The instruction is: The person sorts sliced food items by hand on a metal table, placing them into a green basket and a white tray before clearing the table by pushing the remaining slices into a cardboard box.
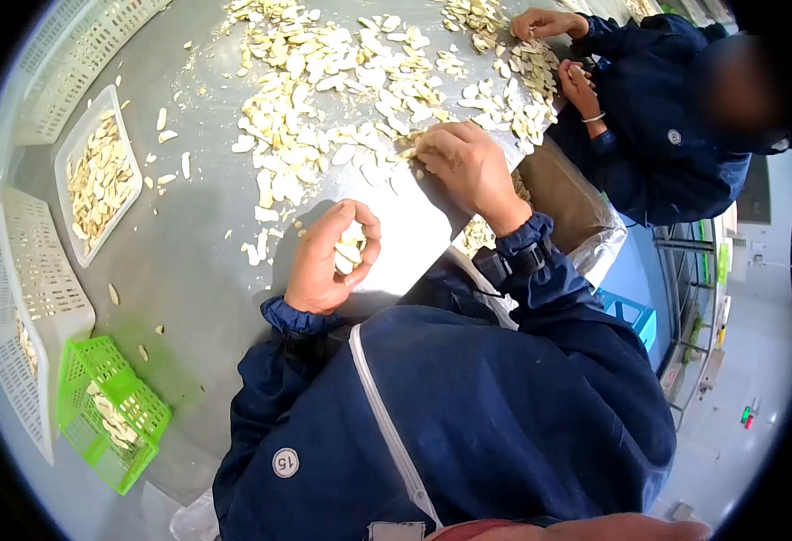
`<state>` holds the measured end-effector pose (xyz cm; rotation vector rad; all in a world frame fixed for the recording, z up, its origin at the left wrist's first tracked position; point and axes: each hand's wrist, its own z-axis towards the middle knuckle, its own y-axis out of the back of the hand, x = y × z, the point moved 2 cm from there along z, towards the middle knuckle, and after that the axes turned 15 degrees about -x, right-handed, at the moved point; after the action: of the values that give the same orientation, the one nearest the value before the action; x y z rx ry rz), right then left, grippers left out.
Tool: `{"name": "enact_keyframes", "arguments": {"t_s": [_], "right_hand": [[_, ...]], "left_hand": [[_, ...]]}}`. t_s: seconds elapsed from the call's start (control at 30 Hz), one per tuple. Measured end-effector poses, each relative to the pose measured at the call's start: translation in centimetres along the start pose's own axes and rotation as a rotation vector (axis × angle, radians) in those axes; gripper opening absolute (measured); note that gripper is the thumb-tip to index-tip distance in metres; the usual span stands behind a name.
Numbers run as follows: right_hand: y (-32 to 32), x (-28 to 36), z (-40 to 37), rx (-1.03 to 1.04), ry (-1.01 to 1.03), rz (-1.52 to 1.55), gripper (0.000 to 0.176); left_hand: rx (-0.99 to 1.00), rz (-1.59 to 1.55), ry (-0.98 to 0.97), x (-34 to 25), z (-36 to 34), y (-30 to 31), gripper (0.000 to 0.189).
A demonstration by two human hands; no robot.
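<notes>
Several flat cream-coloured slices in the curled fingers of the left hand could spill if these loosen; nearer the brown cardboard box, the right hand's bent fingers touch others, grip impossible to tell.

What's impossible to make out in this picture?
All in the head view:
- Slices in the left hand: count hidden by its fingers.
- Right hand: its hold, hidden by the hand itself.
- Box: inside partly hidden by the right sleeve.
- Pile: cut off by the top edge.
- Co-worker: face blurred.
</notes>
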<state>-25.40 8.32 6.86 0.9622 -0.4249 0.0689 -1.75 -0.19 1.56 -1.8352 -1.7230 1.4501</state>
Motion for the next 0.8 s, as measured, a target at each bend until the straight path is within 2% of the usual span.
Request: {"name": "enact_keyframes", "arguments": {"t_s": [0.03,0.13,0.23,0.37,0.47,0.8], "right_hand": [[0.1,0.0,-0.2,0.001,0.038,-0.004,0.014],[0.4,0.0,-0.6,-0.027,-0.016,0.065,0.018],[0.8,-0.5,-0.3,0.062,-0.127,0.014,0.022],[-0.6,0.5,0.1,0.021,0.126,0.081,0.023],[-1.1,0.9,0.3,0.12,-0.042,0.045,0.019],[-1.1,1.3,0.5,0.158,-0.065,0.032,0.018]], "left_hand": [[-0.005,0.003,-0.001,0.0,0.0,0.0,0.027],[-0.009,-0.001,-0.001,0.0,0.0,0.0,0.027],[-0.005,0.034,0.003,-0.2,-0.2,-0.1,0.03],[0.022,0.046,0.002,-0.2,-0.1,0.0,0.03],[-0.003,0.054,-0.005,-0.3,-0.4,-0.2,0.031],[-0.003,0.083,-0.013,-0.5,-0.5,-0.4,0.032]]}}
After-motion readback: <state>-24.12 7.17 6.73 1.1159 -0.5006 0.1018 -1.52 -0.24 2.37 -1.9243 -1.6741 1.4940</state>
